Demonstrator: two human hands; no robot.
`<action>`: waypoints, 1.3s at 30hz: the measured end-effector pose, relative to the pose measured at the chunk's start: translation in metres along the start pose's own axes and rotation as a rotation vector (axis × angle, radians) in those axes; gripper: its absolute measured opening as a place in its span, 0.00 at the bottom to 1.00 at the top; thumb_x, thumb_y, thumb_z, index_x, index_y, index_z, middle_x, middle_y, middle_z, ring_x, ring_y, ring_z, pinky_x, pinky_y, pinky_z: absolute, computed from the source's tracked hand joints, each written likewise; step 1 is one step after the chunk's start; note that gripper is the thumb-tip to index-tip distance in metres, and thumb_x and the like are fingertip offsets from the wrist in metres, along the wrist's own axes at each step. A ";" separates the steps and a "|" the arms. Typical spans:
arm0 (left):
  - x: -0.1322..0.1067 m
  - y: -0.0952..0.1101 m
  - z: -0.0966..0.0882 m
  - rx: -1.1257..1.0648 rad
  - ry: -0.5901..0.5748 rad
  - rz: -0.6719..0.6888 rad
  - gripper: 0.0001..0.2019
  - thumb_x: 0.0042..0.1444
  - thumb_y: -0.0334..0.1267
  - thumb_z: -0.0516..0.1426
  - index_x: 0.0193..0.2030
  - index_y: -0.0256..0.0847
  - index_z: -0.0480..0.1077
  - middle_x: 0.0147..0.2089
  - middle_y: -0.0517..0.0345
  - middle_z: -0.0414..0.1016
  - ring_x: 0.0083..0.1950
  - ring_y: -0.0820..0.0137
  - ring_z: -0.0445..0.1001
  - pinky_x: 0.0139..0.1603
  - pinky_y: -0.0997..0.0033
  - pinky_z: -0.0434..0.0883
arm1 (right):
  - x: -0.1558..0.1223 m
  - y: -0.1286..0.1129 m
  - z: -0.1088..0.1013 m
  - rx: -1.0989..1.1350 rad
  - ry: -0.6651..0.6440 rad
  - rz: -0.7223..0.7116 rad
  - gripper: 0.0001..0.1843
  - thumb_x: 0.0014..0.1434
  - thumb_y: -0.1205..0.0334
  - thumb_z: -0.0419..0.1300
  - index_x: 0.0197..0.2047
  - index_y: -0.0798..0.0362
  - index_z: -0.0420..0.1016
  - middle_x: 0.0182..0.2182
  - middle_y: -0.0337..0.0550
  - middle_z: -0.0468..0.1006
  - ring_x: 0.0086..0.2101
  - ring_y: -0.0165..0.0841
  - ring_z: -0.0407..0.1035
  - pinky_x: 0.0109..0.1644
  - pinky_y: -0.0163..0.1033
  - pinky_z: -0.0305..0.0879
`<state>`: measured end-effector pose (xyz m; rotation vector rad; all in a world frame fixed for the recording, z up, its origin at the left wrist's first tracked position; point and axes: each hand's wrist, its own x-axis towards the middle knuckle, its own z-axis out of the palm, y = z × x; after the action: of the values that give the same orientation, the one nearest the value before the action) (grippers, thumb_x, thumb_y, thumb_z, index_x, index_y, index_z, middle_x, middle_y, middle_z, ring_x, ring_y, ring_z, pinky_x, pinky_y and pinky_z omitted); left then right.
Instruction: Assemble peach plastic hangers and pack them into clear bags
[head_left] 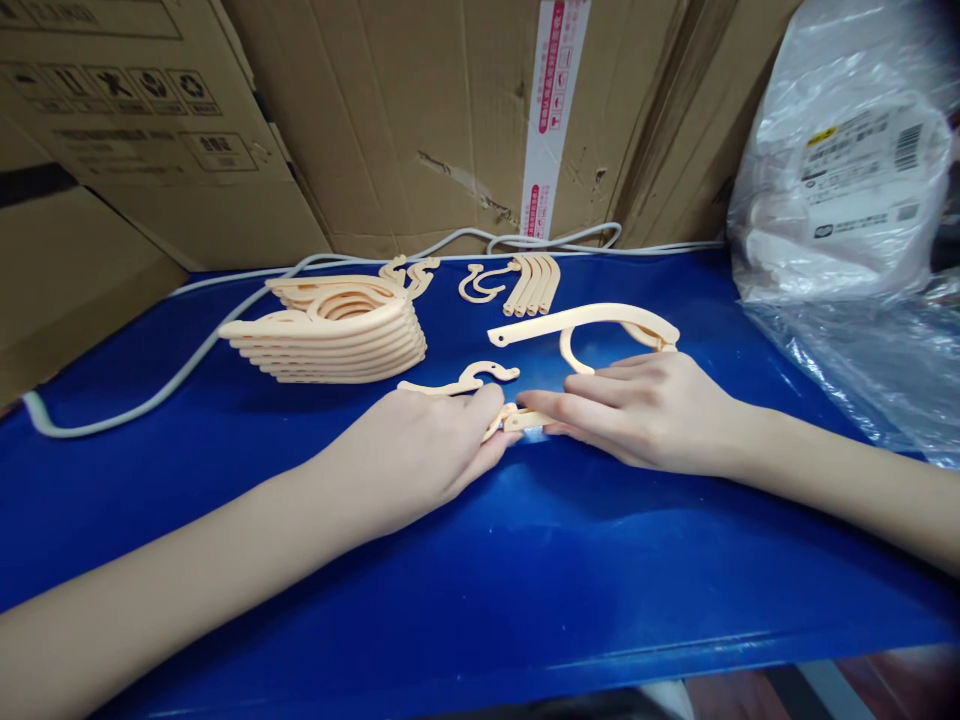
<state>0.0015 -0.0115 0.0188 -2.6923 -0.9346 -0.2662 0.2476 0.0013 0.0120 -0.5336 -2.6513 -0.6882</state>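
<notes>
My left hand (420,445) is closed in a pinch on a small cream plastic hanger piece (493,428), mostly hidden by the fingers. Against it sits the end of a cream hanger arm (525,419), gripped by the fingers of my right hand (649,408). The two parts meet between my fingertips, low over the table; whether they are joined I cannot tell. Just behind my left hand shows a wavy hanger piece with a hooked end (480,376). A curved hanger arm with a hook part (592,318) lies just beyond my right hand.
A stack of folded cream hangers (337,345) stands left on the blue table (480,600). Behind are loose hooks (480,285) and several curved arms (534,285). A white cable (172,385) runs along the back. Cardboard boxes (420,110) and a plastic-wrapped package (840,160) border the table.
</notes>
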 end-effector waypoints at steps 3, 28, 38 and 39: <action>0.000 0.002 -0.001 0.152 0.106 0.062 0.15 0.70 0.38 0.46 0.34 0.38 0.67 0.20 0.60 0.68 0.16 0.65 0.68 0.18 0.70 0.53 | 0.000 -0.002 0.000 0.015 -0.003 0.013 0.15 0.73 0.60 0.50 0.56 0.53 0.72 0.25 0.31 0.76 0.22 0.26 0.70 0.24 0.37 0.55; -0.003 0.003 -0.010 0.360 0.158 0.158 0.16 0.70 0.39 0.46 0.32 0.38 0.67 0.24 0.58 0.69 0.22 0.66 0.72 0.19 0.68 0.56 | 0.003 0.000 -0.006 0.371 -0.175 0.148 0.18 0.74 0.58 0.47 0.58 0.52 0.72 0.36 0.41 0.85 0.27 0.29 0.76 0.30 0.35 0.60; -0.002 0.000 -0.005 0.269 0.182 0.147 0.19 0.70 0.38 0.43 0.27 0.41 0.63 0.20 0.60 0.64 0.17 0.70 0.63 0.20 0.69 0.48 | 0.003 -0.006 -0.004 0.250 -0.114 0.118 0.18 0.74 0.58 0.47 0.57 0.53 0.74 0.32 0.38 0.84 0.25 0.26 0.75 0.25 0.34 0.57; -0.002 0.000 -0.004 0.249 0.182 0.147 0.20 0.70 0.38 0.42 0.27 0.41 0.63 0.19 0.60 0.64 0.17 0.70 0.62 0.20 0.69 0.48 | 0.003 -0.006 -0.004 0.239 -0.113 0.117 0.18 0.74 0.57 0.47 0.57 0.53 0.74 0.32 0.38 0.84 0.25 0.27 0.75 0.25 0.34 0.57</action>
<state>-0.0009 -0.0137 0.0220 -2.4450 -0.6654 -0.3335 0.2431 -0.0047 0.0138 -0.6685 -2.7294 -0.3090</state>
